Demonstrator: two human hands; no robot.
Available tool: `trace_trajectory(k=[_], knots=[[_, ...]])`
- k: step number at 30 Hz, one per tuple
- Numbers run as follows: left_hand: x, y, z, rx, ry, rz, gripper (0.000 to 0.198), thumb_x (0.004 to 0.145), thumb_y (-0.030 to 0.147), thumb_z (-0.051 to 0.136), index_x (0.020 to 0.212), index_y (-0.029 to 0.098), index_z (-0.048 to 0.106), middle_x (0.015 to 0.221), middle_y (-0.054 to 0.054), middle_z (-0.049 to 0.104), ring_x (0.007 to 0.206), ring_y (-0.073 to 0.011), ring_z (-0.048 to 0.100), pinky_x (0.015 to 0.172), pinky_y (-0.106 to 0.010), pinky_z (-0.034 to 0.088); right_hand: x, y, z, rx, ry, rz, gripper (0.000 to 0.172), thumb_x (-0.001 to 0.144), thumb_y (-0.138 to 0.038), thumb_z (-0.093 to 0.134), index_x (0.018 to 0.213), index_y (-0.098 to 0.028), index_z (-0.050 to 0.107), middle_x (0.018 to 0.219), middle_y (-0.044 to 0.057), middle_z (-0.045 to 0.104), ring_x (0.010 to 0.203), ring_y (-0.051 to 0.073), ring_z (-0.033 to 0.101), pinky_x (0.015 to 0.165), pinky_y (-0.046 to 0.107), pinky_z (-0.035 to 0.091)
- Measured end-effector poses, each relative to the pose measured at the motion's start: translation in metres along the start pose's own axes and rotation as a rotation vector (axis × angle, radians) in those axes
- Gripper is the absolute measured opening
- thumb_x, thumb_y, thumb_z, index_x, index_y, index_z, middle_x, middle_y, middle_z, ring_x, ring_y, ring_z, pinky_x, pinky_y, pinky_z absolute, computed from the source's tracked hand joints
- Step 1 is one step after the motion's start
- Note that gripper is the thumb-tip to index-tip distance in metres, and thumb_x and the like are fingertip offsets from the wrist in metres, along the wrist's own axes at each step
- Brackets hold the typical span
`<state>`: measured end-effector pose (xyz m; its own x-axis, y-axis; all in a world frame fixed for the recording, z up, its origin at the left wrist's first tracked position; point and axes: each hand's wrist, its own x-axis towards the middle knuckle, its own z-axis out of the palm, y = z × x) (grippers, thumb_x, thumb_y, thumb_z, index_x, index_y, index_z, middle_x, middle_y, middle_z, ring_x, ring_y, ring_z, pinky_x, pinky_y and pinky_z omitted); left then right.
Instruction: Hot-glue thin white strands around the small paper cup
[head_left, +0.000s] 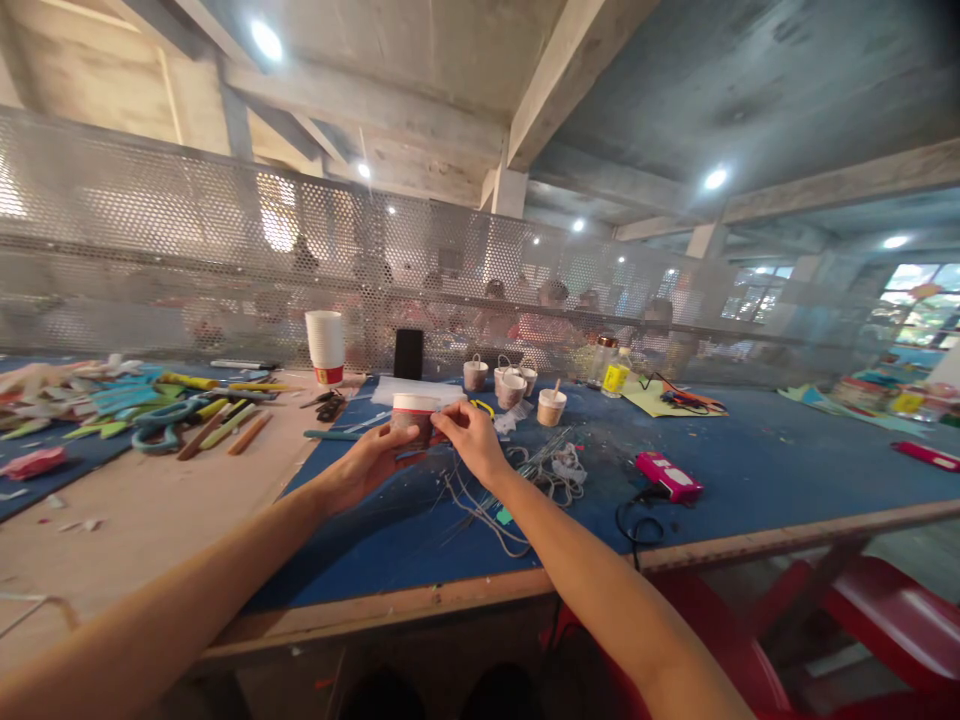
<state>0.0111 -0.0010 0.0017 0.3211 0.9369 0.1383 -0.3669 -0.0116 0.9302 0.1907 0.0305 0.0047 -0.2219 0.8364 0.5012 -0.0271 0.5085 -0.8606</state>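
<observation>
A paper cup (412, 404) with a white rim, a red band and a brown covering round its lower part is held upright above the blue table mat. My left hand (375, 455) wraps round its left side, with the thumb on the front. At the cup's right side, my right hand (474, 437) has thumb and forefinger pinched together against the brown covering; any small thing between those fingertips is hidden. Beyond the hands stand several small brown-covered cups (511, 390), some with cord loops. A tangle of grey cord (517, 490) lies just right of my hands.
A stack of paper cups (325, 345) and a black phone (409, 353) stand at the back. Scissors (161, 425) and several tools lie left. Rightward are a pink device (669, 477) with a cable, a yellow bottle (616, 374) and red stools (896, 620). A perforated metal screen (450, 260) borders the table.
</observation>
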Motion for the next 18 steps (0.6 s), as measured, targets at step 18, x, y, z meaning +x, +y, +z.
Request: trace_trajectory(k=[18], knots=[[-0.0021,-0.0002,0.002,-0.016,-0.082,-0.024,0.032,0.089,0.028,0.066,0.118,0.016,0.074,0.119,-0.014,0.074,0.117,-0.0287,0.063,0.092,-0.036,0.051,-0.0001,-0.0007,-0.0001,-0.053,0.007,-0.007,0.022,0.085,-0.042,0.064,0.076,-0.023,0.057,0.067,-0.003,0.064,0.06,0.017,0.067,0.064,0.028,0.054]])
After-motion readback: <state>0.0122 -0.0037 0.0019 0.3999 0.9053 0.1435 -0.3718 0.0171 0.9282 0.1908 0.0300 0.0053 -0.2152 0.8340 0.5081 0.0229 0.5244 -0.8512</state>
